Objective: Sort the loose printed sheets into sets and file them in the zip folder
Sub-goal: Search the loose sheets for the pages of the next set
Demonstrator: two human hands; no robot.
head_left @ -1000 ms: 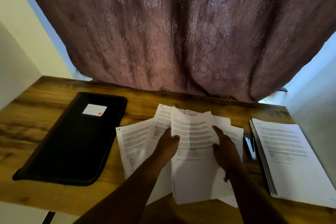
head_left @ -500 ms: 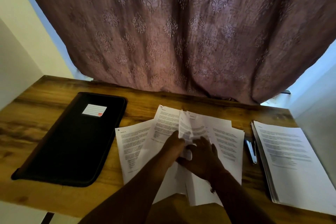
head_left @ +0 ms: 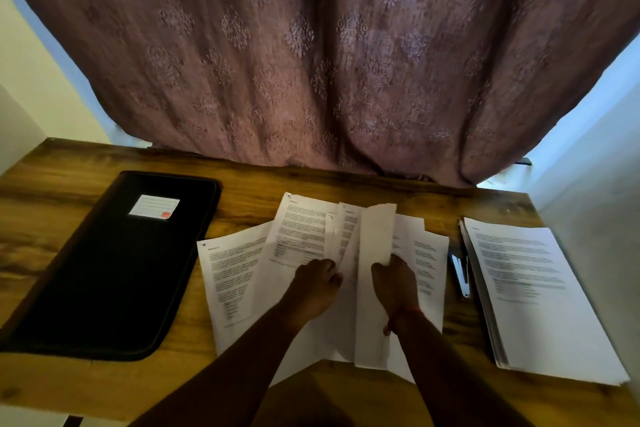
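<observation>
Gripping a sheet lifted on edge (head_left: 375, 253), blank side showing, the right hand (head_left: 394, 282) has its fingers curled round the sheet's right border. Left hand (head_left: 317, 282) — just left of it, fingers curled onto the fanned loose sheets (head_left: 239, 274), pinching their inner edges. Both hands sit at the middle of the fan, which spreads left, right and far from them across the wooden desk (head_left: 86, 381). Right of the fan: a stapler (head_left: 460, 276), then a squared stack of printed pages (head_left: 540, 302). Left of the fan, apart from it — black zip folder (head_left: 114, 274), lying flat and closed, white label (head_left: 154, 207) near its far end. Far side: patterned curtain (head_left: 311, 55).
</observation>
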